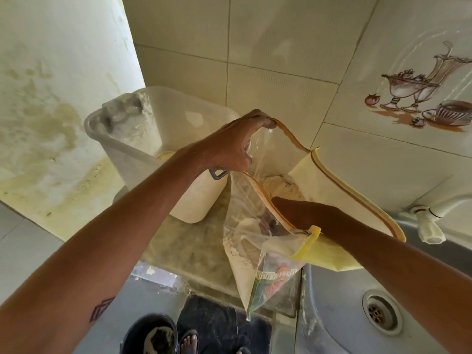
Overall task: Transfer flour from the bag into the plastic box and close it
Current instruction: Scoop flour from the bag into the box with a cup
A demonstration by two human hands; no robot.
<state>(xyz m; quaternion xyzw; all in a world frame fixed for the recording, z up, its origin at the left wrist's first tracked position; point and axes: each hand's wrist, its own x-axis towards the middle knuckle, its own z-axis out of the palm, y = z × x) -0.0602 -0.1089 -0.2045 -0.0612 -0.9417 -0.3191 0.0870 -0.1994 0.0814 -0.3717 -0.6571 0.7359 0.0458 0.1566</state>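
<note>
A clear flour bag [245, 254] with yellow zip edging stands open on the stone counter, flour [281, 187] heaped inside. My left hand [229, 146] pinches the bag's near rim and holds it up and open. My right hand [286, 213] reaches down inside the bag; its fingers are hidden by the plastic and flour. Left of the bag sits the translucent plastic box [143, 149], open, dusted with flour and partly filled. Its lid is not in view.
The counter [194, 251] ends near me, with a tiled wall behind it. A steel sink [357, 315] with a drain and a white tap [429, 226] lies to the right. A dark bucket [150, 333], a mat and my sandalled feet are on the floor below.
</note>
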